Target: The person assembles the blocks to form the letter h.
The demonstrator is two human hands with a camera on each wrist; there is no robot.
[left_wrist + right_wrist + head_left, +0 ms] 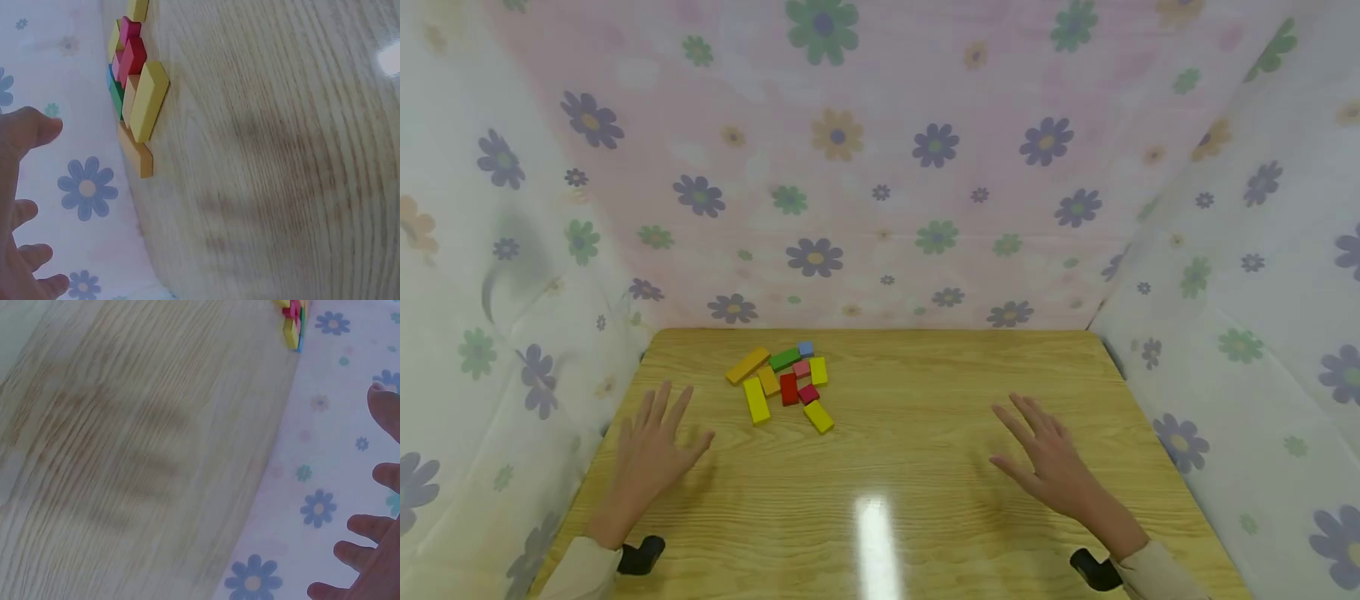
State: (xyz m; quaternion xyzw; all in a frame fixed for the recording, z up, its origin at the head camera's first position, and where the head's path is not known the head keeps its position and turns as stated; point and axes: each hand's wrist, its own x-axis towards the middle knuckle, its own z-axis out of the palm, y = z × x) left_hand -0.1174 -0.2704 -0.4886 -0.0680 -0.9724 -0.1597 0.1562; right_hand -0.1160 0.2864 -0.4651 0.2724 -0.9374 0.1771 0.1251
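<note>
Several coloured toy blocks lie in a loose cluster at the back left of the wooden table (917,433). Among them are a long orange block (748,366), a green block (786,360), a small blue block (806,349), a red block (788,389) and a long yellow block (756,401). Nearest the middle lies another yellow block (818,417). My left hand (651,454) hovers left of the cluster, fingers spread, holding nothing. Far to the right, my right hand (1052,462) is also above the table with fingers extended and nothing in it. Neither hand touches a block.
Flowered cloth (880,167) hangs behind the table and along both sides. A bright light reflection (876,542) shows on the tabletop near the front. Each wrist carries a black mount, the left one (642,556) and the right one (1094,570).
</note>
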